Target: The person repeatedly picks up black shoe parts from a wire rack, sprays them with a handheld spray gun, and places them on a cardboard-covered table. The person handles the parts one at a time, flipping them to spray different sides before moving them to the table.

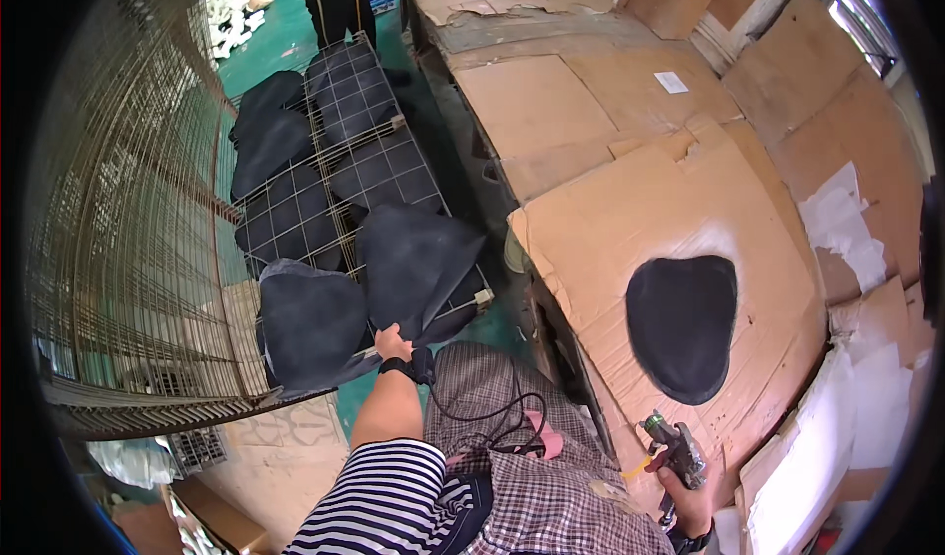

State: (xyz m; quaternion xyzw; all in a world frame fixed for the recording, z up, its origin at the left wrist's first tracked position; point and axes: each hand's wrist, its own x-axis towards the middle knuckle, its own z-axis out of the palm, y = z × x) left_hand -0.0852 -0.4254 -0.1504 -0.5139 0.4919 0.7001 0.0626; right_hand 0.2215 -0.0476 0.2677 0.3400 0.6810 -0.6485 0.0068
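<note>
My left hand (394,341) pinches the near edge of a dark grey, seat-shaped pad (409,260) lying on a wire rack. That pad is partly folded over on its right side. Beside it on the left lies another dark pad (313,321) with a paler rim. In my right hand (689,501) is a metal spray gun (679,454) with a green part and a yellow tube, held low at the table's near side. A black rounded pad (682,329) lies flat on the cardboard beyond it, a whitish haze around its far edge.
More dark pads lie under and between layers of the wire rack (389,169). Stacked wire racks (138,211) stand at the left. Cardboard (551,230) covers the table; more cardboard (807,73) lines the wall. A person (340,9) stands at the rack's far end.
</note>
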